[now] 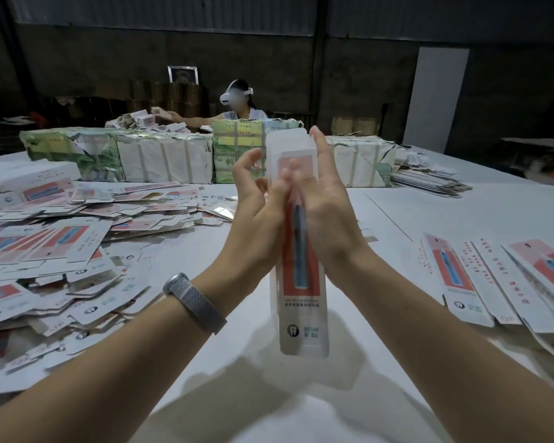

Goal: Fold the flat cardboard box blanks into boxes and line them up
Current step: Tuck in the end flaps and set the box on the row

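A long white box blank (303, 308) with a red and blue print stands upright above the white table (413, 212), held between both my hands. My left hand (256, 212) presses its left side, thumb and fingers partly spread. My right hand (323, 203) presses its right side with fingers pointing up along the top flap. A loose heap of flat blanks (61, 251) covers the table on the left. A row of folded boxes (499, 279) lies side by side on the right.
Wrapped bundles (160, 158) of stock stand across the table's middle, with another person (237, 103) wearing a headset working behind them. A thin stack of flat sheets (429, 183) lies at the back right. A white panel (435, 97) leans on the dark wall.
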Demonstrator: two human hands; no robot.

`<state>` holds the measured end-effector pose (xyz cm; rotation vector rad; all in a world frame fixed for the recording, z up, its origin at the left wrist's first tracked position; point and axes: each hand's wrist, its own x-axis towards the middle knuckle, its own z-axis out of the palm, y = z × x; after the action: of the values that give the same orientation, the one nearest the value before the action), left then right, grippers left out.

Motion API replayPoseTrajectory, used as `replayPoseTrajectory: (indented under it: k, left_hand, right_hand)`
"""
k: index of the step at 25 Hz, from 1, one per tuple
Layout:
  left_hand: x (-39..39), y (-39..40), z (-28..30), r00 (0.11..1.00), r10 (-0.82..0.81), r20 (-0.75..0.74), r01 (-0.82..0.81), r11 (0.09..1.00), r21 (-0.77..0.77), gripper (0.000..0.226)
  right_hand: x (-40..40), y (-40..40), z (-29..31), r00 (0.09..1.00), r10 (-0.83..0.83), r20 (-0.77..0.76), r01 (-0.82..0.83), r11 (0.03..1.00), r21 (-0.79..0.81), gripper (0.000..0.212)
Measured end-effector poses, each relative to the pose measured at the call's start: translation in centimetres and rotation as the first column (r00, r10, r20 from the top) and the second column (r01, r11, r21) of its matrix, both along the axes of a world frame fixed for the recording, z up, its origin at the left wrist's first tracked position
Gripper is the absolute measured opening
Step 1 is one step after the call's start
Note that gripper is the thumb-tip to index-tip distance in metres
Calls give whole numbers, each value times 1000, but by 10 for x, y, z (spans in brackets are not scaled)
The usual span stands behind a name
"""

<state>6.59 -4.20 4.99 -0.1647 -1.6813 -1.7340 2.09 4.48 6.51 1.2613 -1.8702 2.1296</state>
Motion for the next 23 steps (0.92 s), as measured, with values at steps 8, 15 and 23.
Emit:
replayPoseTrajectory:
  k: [8,15,23]
  left_hand:
    - [-2,-1,0,991,-14,-131,-7,987,-158,47]
    - [0,-1,-3,991,-71,-116,52,985,-164,27]
    - [-5,0,-14,993,-66,-98,48,984,-174,21]
  right_hand:
    - [-1,1,0,993,64,104,-44,982,-185,41]
    - [-3,3,-2,1000,-7,20,10,991,-136,19]
    - [-9,4,-1,992,-126,15,127,982,-141,14]
